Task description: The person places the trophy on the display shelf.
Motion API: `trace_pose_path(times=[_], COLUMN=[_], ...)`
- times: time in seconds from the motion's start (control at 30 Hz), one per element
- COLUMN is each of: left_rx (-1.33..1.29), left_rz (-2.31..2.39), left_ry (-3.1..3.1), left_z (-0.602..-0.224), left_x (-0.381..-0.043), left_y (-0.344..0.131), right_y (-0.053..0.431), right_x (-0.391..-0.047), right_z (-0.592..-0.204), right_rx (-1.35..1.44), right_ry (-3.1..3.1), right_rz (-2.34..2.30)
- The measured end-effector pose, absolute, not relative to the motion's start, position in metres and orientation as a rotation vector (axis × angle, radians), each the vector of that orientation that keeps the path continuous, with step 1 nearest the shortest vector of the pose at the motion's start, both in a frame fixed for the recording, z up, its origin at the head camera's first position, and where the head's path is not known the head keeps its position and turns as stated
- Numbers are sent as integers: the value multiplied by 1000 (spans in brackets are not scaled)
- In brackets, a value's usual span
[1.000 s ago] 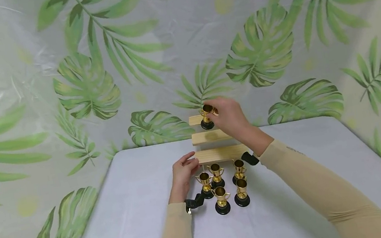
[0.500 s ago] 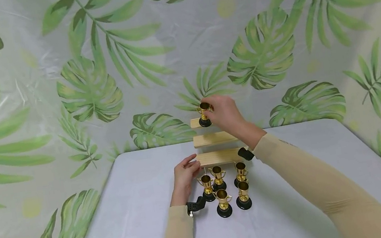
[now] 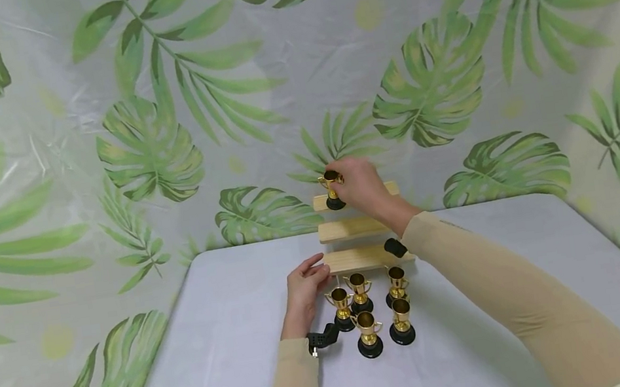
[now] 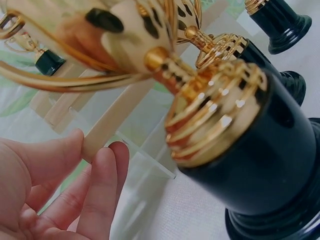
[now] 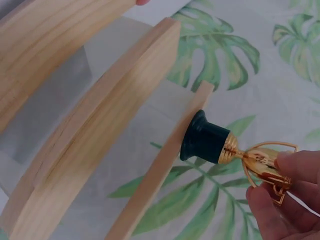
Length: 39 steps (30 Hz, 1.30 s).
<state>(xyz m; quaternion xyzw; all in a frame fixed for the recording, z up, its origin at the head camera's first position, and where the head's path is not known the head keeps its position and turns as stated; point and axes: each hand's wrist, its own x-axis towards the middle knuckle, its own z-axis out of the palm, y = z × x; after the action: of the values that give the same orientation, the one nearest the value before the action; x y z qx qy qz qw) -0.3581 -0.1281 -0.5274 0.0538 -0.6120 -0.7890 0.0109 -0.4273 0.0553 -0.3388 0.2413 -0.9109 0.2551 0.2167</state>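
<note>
My right hand [image 3: 365, 186] pinches a small gold trophy cup [image 5: 265, 165] by its bowl and handles. The trophy's black base [image 5: 202, 136] meets the top board [image 5: 160, 182] of a wooden three-tier stand, near that board's left end. Lower down, my left hand [image 3: 304, 287] holds the left end of the bottom board [image 3: 363, 257], thumb on one side and fingers on the other, as the left wrist view shows. Several similar trophies stand upright in front of the stand, among them a near one [image 3: 368, 334] and a left one [image 3: 341, 308] close to my left wrist.
The middle board [image 3: 351, 229] lies between the top and bottom ones. Clear side panels [image 4: 145, 155] support the boards. The white-covered table [image 3: 235, 336] reaches back to a leaf-patterned sheet [image 3: 249, 96]. Two more trophies, one at the front right [image 3: 402, 322], stand below my right forearm.
My right hand has shifted the trophy slightly left along the top board, toward its end. My left hand stays at the bottom board. The head view has tilted a little.
</note>
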Motion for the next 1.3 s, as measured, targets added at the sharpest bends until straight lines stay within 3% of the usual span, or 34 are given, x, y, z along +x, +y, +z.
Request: trace_pose_path(times=[0.63,1.3], left_rx=[142,124], left_rz=[-2458,-2466], left_ry=[-1902,-1907], left_z=[-529,-528], left_x=[-354,-357], left_y=[-130,-132], right_y=[44,51], right_x=[-452,-454], right_z=[-338,-344], right_rx=[585,631], right_ry=[-2608,-2575], right_rz=[856,945])
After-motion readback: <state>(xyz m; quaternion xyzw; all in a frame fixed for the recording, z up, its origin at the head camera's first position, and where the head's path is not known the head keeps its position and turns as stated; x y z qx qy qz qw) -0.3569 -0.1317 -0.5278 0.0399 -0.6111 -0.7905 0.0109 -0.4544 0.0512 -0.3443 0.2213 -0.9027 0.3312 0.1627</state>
